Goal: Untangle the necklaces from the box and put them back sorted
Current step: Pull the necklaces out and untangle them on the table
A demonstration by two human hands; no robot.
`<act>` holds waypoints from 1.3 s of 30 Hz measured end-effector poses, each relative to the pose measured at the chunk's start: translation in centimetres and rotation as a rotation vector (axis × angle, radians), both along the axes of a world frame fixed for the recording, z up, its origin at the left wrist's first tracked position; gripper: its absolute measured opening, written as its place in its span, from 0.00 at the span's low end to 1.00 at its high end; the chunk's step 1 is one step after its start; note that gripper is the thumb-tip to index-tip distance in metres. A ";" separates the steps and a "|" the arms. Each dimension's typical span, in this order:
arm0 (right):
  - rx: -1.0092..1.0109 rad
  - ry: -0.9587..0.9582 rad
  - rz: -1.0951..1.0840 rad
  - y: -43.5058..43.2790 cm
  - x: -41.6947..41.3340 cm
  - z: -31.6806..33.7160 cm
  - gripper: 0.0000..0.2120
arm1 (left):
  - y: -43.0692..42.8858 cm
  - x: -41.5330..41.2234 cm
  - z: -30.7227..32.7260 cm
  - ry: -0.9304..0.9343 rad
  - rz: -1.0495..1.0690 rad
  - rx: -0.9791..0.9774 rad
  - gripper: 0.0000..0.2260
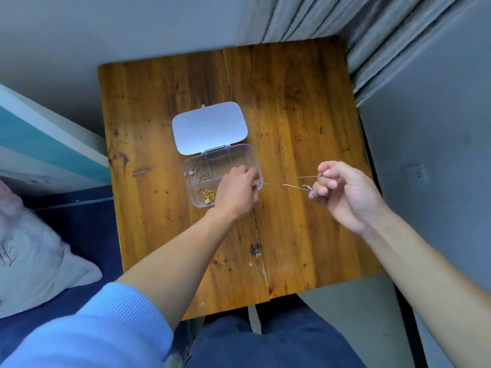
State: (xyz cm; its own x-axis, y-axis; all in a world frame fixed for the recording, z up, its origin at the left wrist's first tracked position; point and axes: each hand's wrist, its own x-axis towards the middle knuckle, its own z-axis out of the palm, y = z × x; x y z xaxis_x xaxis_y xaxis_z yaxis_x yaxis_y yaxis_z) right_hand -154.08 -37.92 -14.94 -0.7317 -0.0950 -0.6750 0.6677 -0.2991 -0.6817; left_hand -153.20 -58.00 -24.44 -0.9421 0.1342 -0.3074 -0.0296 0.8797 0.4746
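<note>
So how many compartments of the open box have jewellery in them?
2: silver pieces in the left compartment, gold pieces in the near one. The left hand may hide more.

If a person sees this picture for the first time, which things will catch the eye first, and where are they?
First, the two bare hands over the middle of the wooden table: the left hand at the near right corner of the clear box, the right hand further right, a thin silver chain stretched between them. Then the box itself, lid open, with silver pieces and a gold piece in separate compartments.
</note>
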 end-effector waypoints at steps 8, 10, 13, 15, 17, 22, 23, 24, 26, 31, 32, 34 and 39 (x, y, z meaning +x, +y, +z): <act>0.116 -0.192 -0.047 3.6 2.5 -5.6 0.07 | 2.4 2.8 -1.8 -0.098 -0.079 -0.041 0.10; 0.192 -0.293 -0.069 5.1 3.2 -8.4 0.07 | 3.2 3.6 -2.9 -0.147 -0.123 -0.066 0.10; 0.284 -0.358 -0.073 7.6 4.0 -11.6 0.07 | 4.9 4.7 -4.4 -0.191 -0.167 -0.050 0.10; 0.348 -0.362 -0.087 8.9 4.2 -12.9 0.07 | 6.3 5.3 -5.1 -0.194 -0.188 -0.018 0.11; 0.456 -0.347 -0.070 9.8 4.6 -13.7 0.06 | 8.0 5.9 -5.5 -0.194 -0.206 0.000 0.15; 0.992 -0.222 0.105 11.7 6.2 -14.7 0.07 | 11.2 6.6 -6.5 -0.176 -0.206 -0.036 0.13; 1.092 -0.188 0.151 12.1 6.5 -14.7 0.07 | 11.4 6.6 -6.7 -0.175 -0.213 -0.043 0.11; 1.159 -0.162 0.180 12.4 6.8 -14.7 0.06 | 11.5 6.4 -6.8 -0.180 -0.220 -0.046 0.09; 1.199 -0.148 0.213 12.5 7.4 -14.8 0.07 | 11.4 6.3 -6.9 -0.197 -0.232 -0.049 0.07; 1.258 -0.192 0.354 11.0 8.7 -15.2 0.11 | 10.9 6.8 -6.6 -0.183 -0.246 -0.098 0.05; 1.259 -0.182 0.349 10.8 8.7 -15.3 0.09 | 10.8 7.0 -6.5 -0.173 -0.247 -0.111 0.05; 1.234 -0.153 0.363 10.7 8.8 -15.4 0.06 | 10.4 7.5 -6.3 -0.159 -0.244 -0.127 0.05; 1.103 -0.036 0.370 11.0 8.5 -14.9 0.03 | 8.3 8.1 -5.3 -0.259 -0.059 0.011 0.07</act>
State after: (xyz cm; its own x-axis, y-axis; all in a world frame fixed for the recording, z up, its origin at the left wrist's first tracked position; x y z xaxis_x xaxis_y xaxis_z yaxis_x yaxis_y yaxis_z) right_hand -145.55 -26.95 -29.82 -0.7606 0.3534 -0.5445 0.6147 0.6620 -0.4289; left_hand -145.07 -49.69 -29.70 -0.8226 0.1908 -0.5357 -0.1005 0.8785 0.4671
